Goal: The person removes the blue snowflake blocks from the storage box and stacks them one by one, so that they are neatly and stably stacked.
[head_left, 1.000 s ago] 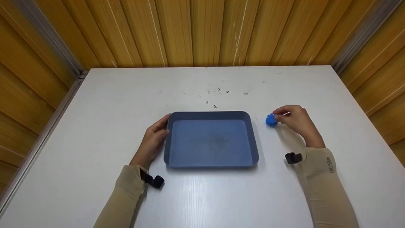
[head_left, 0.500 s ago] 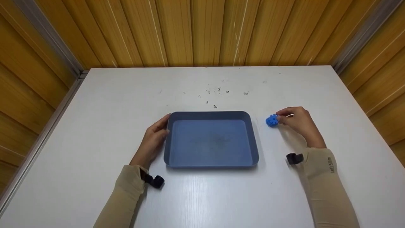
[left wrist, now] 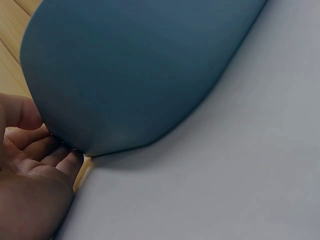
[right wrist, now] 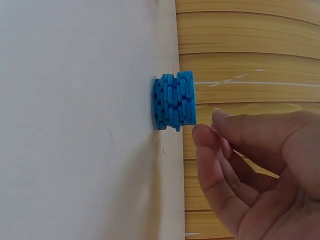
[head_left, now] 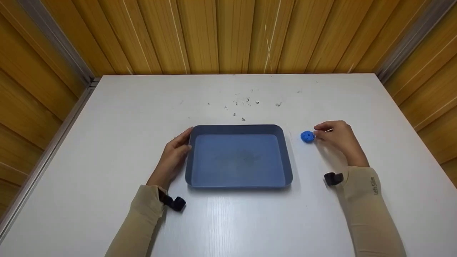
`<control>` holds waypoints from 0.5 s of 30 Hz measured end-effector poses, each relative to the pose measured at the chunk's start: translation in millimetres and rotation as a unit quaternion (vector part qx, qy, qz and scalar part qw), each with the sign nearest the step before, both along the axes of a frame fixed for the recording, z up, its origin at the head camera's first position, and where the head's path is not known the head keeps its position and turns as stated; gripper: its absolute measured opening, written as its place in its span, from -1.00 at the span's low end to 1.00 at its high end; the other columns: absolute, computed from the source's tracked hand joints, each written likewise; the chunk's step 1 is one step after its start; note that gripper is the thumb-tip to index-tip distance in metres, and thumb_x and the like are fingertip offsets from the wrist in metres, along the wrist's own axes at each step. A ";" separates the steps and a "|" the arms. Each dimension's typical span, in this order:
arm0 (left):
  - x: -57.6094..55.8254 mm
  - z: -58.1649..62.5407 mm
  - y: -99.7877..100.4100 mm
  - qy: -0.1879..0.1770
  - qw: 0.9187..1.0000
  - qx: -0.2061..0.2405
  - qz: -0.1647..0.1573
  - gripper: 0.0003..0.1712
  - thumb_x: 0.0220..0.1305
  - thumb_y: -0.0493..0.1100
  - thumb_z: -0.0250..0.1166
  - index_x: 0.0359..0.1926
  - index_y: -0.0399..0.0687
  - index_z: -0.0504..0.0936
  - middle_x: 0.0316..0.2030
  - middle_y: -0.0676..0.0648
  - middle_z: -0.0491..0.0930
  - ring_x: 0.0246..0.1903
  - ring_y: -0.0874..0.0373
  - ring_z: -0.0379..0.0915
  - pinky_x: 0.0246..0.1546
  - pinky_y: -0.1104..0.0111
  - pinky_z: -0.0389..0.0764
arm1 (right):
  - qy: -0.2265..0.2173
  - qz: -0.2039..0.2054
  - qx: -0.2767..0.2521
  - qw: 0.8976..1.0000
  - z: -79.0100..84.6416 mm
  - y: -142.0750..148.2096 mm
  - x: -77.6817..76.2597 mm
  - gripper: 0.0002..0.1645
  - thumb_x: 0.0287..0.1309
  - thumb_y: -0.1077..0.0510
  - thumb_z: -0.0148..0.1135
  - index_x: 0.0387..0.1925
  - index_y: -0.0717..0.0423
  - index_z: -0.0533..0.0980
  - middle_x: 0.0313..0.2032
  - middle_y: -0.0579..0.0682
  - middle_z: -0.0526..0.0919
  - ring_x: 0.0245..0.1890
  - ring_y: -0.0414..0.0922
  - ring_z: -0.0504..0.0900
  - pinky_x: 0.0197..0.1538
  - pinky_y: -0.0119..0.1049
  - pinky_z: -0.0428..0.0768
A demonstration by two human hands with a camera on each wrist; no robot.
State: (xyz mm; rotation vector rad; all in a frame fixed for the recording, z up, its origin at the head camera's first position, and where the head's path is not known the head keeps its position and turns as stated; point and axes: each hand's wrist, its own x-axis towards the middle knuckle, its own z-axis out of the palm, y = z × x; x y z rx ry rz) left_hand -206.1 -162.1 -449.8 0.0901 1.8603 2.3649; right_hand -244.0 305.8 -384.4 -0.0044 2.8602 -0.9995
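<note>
A blue tray [head_left: 239,160] with raised walls lies on the white table in the head view. Along its left wall my left hand [head_left: 171,157] rests, thumb and fingertips against the outside; the left wrist view has these fingers [left wrist: 60,155] at the tray's edge [left wrist: 130,90]. Right of the tray stands a short stack of blue notched plastic discs [head_left: 307,136], its layers visible side-on in the right wrist view [right wrist: 174,101]. Beside that stack is my right hand [head_left: 337,139], thumb and fingers bent close together. A small gap separates its fingertips [right wrist: 202,135] from the discs.
The white table [head_left: 228,221] carries dark specks [head_left: 246,101] behind the tray. Yellow wood-look panels [head_left: 232,35] rise at the back and both sides. A small black camera sits on each wrist.
My right hand has drawn slightly right, off the blue discs; its fingers have let go of the top one, which now lies flat on the stack. The left hand and tray have stayed put.
</note>
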 end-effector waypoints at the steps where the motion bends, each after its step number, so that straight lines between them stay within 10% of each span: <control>1: 0.1 0.0 -0.1 0.000 1.000 -0.001 0.001 -0.29 0.24 -0.50 -0.03 0.42 -0.15 0.22 0.45 -0.06 0.15 0.47 0.16 -0.06 0.47 0.30 -0.01 | -0.002 -0.001 -0.003 1.000 0.1 -0.1 -0.1 -0.56 0.26 0.02 0.19 0.03 0.24 0.57 -0.05 0.24 0.65 -0.17 -0.10 0.59 -0.15 -0.49 0.47; 10: -1.2 -1.4 2.5 -0.013 1.000 0.017 0.013 -0.31 0.24 -0.49 -0.03 0.41 -0.18 0.24 0.44 -0.07 0.18 0.46 0.17 -0.01 0.46 0.32 0.02 | 0.027 -0.005 -0.028 0.999 -1.3 1.4 1.2 -0.34 0.33 -0.21 -0.01 0.14 0.23 0.48 -0.02 0.26 0.63 -0.09 0.07 0.63 -0.22 -0.61 0.45; 15: -2.5 3.1 3.0 -0.034 0.998 0.042 0.027 -0.37 0.35 -0.38 -0.05 0.44 -0.15 0.19 0.45 -0.06 0.15 0.43 0.15 0.07 0.41 0.30 0.16 | 0.080 -0.027 -0.058 0.995 -3.5 -0.8 2.7 -0.20 0.36 -0.34 -0.28 0.27 0.17 0.38 0.11 0.22 0.59 0.11 0.14 0.56 0.13 -0.18 0.55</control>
